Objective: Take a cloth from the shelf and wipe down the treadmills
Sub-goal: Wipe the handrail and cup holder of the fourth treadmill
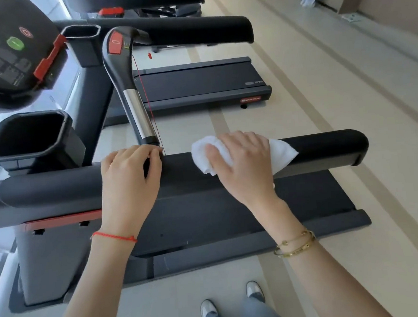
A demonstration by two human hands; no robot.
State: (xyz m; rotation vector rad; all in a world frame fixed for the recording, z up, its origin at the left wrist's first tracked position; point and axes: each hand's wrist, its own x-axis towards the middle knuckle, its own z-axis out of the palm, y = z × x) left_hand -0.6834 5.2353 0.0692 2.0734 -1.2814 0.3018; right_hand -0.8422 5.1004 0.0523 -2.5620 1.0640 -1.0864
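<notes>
**Cloth on the near handrail, wiping under way**

Taking the near handrail (228,166) as the landmark, the sweep begins at its left end, where a black cup holder (28,137) sits just above it and the console (7,54) with its green button stands higher still. The rail is a long padded black bar whose long axis runs across the view from left to right, its rounded free end pointing right.

Near the middle of the rail, the left hand (129,172) rests on top with fingers curled over the far side, gripping the bar right where a silver-and-black grip handle (133,101) comes down to meet it. A thin red cord (148,98) hangs beside that handle.

Just to the right on the rail, the right hand (240,156) presses a white cloth (202,153) against the padding, fingers spread over the bunched fabric and the thumb pinching it from the near side. The cloth is crumpled, with one corner trailing toward the rail's right end.

Below the rail lies the running belt (232,211); beyond it, a second treadmill (197,81) and the handrail of a third.

The cloth is already in hand, so fetching appears done. Wiping looks to be in progress on this one rail; the pictures cannot show which surfaces are clean. The console, belt edges and the other machines probably remain.
</notes>
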